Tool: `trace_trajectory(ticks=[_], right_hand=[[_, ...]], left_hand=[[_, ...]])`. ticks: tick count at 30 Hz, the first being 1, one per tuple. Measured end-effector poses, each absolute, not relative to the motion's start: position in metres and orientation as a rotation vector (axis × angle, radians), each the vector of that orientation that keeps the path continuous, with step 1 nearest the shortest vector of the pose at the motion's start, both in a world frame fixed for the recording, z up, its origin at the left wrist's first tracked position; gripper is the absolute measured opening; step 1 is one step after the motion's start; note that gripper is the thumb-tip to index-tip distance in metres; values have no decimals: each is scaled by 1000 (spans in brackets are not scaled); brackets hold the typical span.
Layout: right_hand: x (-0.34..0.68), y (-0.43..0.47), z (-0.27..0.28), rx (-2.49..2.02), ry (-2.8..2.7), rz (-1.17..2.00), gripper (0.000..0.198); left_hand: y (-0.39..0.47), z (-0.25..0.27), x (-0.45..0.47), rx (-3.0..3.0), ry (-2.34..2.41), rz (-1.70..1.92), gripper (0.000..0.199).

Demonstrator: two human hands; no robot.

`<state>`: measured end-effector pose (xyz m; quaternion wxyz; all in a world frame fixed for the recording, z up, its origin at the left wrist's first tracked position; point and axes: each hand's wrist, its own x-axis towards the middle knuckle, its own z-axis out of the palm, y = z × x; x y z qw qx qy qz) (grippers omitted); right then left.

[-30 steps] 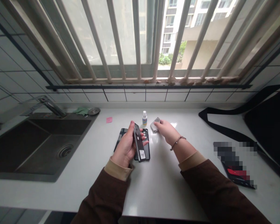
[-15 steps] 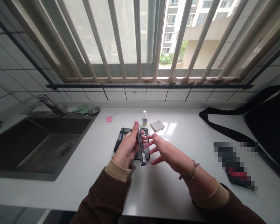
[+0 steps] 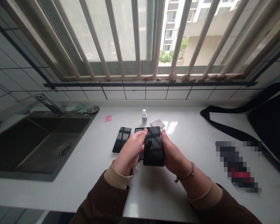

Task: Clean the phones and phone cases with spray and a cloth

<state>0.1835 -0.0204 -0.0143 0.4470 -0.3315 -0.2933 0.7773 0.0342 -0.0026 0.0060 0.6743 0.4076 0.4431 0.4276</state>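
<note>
Between both hands is a black smartphone [image 3: 153, 147], its dark glossy screen facing me. My left hand [image 3: 130, 148] is closed on its left edge, thumb near the upper corner. On the opposite edge, my right hand [image 3: 174, 153] grips it with the thumb up; its other fingers are hidden behind. Partly covered by my left hand and the phone, a black phone case [image 3: 140, 129] lies on the counter. Left of it a second phone [image 3: 122, 140] rests screen up. A small white bottle [image 3: 144, 117] stands behind, beside a folded grey cloth [image 3: 157, 123].
A dark sink [image 3: 49, 146] with a faucet [image 3: 50, 104] is set into the white counter [image 3: 95, 189] at left. A pink note [image 3: 108, 118] lies near it. At right are a black bag [image 3: 270, 124] with its strap and a pixelated dark object [image 3: 238, 168]. A barred window rises behind.
The phone has turned from edge-on to screen facing me and shifted slightly right. My right hand, with spread fingers before, has closed on the phone's right edge.
</note>
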Motion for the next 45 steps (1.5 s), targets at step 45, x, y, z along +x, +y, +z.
trace_trajectory(ticks=[45], right_hand=[[211, -1, -35, -1804, -1411, 973, 77]], left_hand=[[10, -35, 40, 1297, 1343, 597, 28]])
